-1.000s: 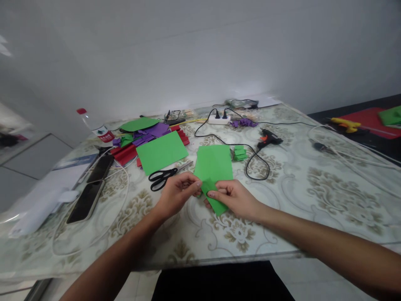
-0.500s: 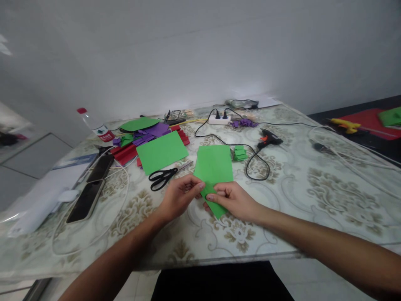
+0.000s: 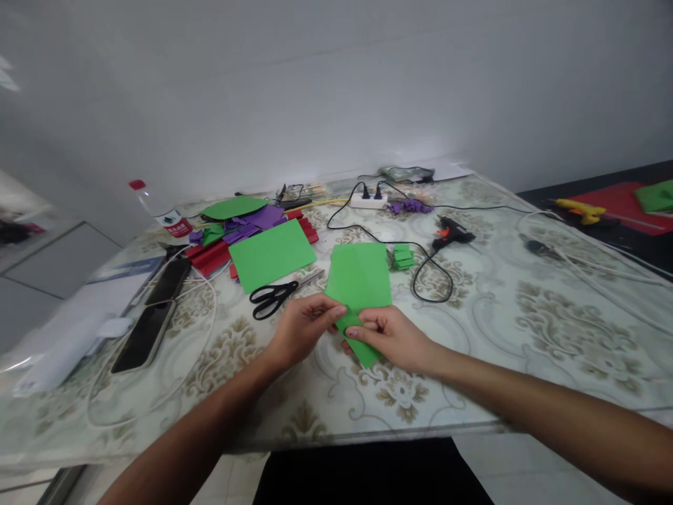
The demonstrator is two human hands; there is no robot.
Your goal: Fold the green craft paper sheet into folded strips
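Note:
A green paper sheet point(image 3: 360, 273) lies in front of me, its near part folded over at a slant and coming to a point near my fingers. My left hand point(image 3: 309, 324) pinches the sheet's left edge between thumb and fingers. Across from it, my right hand point(image 3: 392, 337) grips the near part, thumb on top and fingertips beneath. Just left of the sheet rest black-handled scissors point(image 3: 274, 298). Beyond the scissors is another green sheet point(image 3: 272, 255). Small folded green paper pieces point(image 3: 403, 257) sit right of the sheet.
A black glue gun point(image 3: 452, 233) with a looping cord lies to the right. At the back stands a white power strip point(image 3: 368, 201). Red, purple and green papers point(image 3: 252, 223) are heaped at left, beside a bottle point(image 3: 171, 219). Phones point(image 3: 144, 337) and white cables lie farther left.
The two hands barely shift; both still hold the green sheet. Its near pointed tip has moved slightly toward me and to the right.

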